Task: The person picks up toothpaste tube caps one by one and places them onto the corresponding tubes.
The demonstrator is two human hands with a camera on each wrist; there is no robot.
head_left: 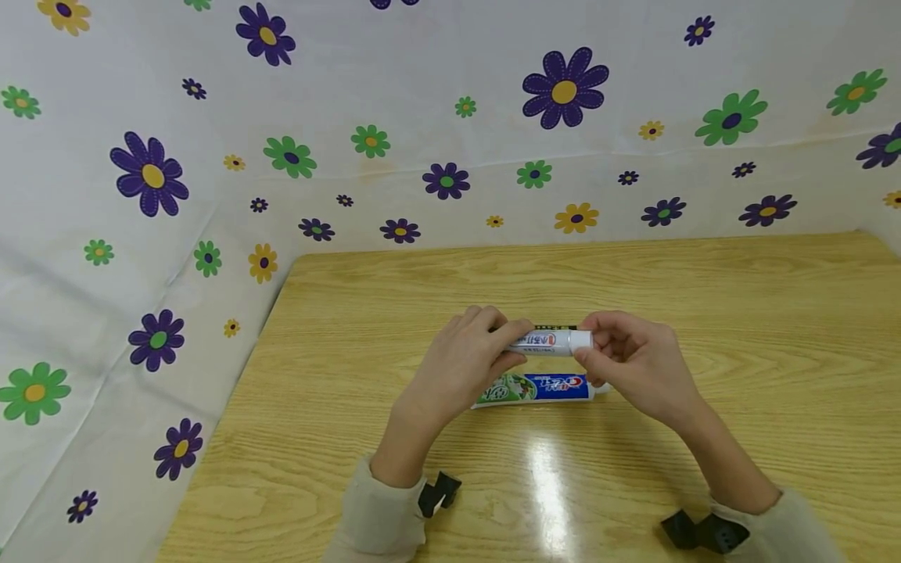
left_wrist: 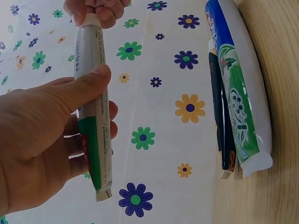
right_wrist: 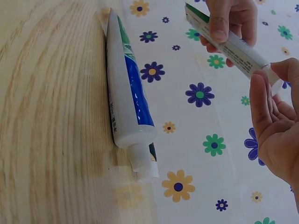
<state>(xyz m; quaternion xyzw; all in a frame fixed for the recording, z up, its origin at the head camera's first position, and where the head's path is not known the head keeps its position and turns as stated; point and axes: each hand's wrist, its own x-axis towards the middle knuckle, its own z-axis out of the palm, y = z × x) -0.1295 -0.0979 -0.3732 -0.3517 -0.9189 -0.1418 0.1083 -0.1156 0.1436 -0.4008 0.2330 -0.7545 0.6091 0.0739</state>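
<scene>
A white toothpaste tube (head_left: pixel 540 342) with a green tail end (left_wrist: pixel 91 140) is held above the table in my left hand (head_left: pixel 457 363), thumb along one side and fingers round the other. My right hand (head_left: pixel 640 363) pinches the white cap (right_wrist: pixel 274 77) at its other end between thumb and fingers. Below, a blue and green toothpaste tube (head_left: pixel 556 388) lies on the table, its white cap (right_wrist: pixel 142 163) toward the right. Beside that one lies a slim dark tube (left_wrist: pixel 217 100), mostly covered in the head view by the held tube.
The wood-grain table (head_left: pixel 366 313) runs up to a white cloth (head_left: pixel 394 94) with printed flowers at the back and left. Black straps (head_left: pixel 439 494) sit at both sleeve cuffs.
</scene>
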